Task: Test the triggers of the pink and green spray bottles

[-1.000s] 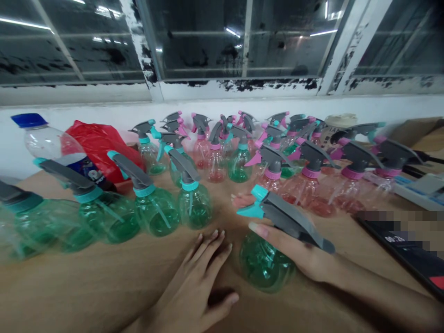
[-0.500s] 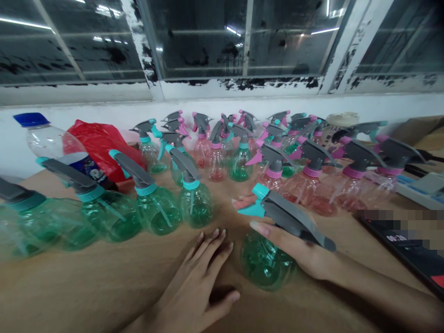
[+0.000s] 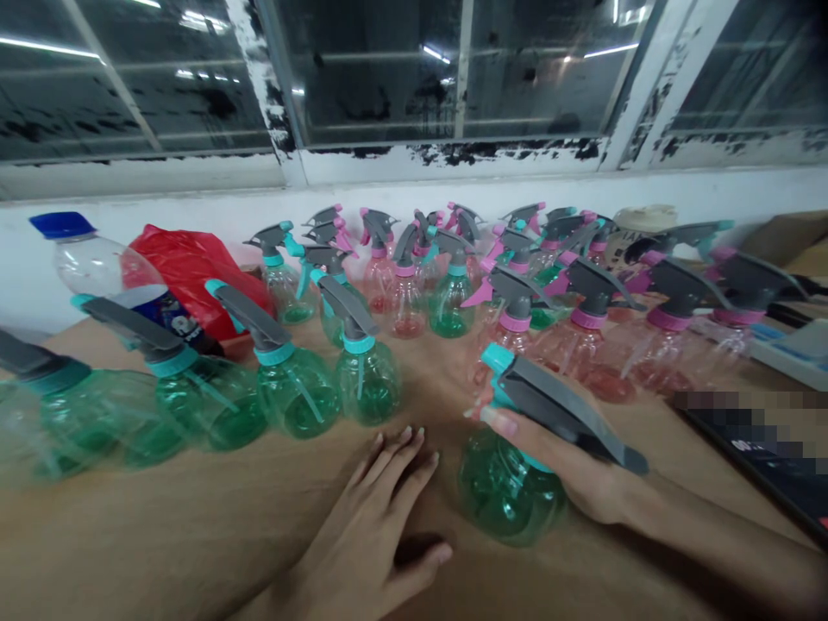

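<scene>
My right hand (image 3: pixel 569 466) is wrapped round the neck of a green spray bottle (image 3: pixel 511 492) with a grey and teal trigger head (image 3: pixel 556 401), standing on the wooden table (image 3: pixel 161 535). A finger lies along the trigger head. My left hand (image 3: pixel 372 526) rests flat on the table just left of that bottle, fingers stretched out, holding nothing. A row of green spray bottles (image 3: pixel 291 388) stands to the left, the nearest one (image 3: pixel 366 375) just beyond my left fingertips.
Several pink spray bottles (image 3: pixel 582 345) and more green ones crowd the back and right of the table below a window. A clear water bottle with a blue cap (image 3: pixel 97 267) and a red plastic bag (image 3: pixel 187 267) lie at the back left. A dark device (image 3: pixel 769 457) lies at right.
My right hand has shifted the green bottle slightly right and turned its trigger head, so the teal nozzle tip is now tucked behind my fingers. The left hand has stayed flat.
</scene>
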Tool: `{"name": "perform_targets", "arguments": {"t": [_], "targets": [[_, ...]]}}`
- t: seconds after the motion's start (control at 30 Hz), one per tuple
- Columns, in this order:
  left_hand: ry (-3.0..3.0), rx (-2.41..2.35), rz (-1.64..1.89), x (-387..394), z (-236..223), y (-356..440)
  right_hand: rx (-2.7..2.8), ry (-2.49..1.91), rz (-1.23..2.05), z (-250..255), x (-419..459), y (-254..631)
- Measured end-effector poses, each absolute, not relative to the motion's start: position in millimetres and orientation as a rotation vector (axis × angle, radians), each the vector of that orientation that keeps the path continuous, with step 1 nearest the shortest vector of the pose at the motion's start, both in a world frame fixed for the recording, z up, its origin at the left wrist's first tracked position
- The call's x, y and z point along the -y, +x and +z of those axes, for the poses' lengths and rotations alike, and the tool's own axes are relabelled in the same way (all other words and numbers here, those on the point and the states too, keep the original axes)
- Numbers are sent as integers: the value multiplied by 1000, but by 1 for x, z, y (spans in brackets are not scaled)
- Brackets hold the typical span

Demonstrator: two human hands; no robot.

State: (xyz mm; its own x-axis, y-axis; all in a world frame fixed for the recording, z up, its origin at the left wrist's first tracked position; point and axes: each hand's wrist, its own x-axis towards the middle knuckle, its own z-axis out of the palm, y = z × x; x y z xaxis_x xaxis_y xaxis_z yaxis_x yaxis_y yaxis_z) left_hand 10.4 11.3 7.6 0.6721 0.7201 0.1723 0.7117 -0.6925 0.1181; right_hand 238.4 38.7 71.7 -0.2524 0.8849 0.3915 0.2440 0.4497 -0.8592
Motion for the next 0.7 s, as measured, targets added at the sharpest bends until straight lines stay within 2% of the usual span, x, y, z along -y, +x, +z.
{"name": "perform_targets", "arguments": {"t": [0.2, 0.7], "targets": [[2836, -1220, 317, -11, 4, 9, 1705, -866, 978, 73, -40, 237], [2830, -1218, 300, -11, 4, 9, 1750, -885, 927, 75, -41, 237]]}}
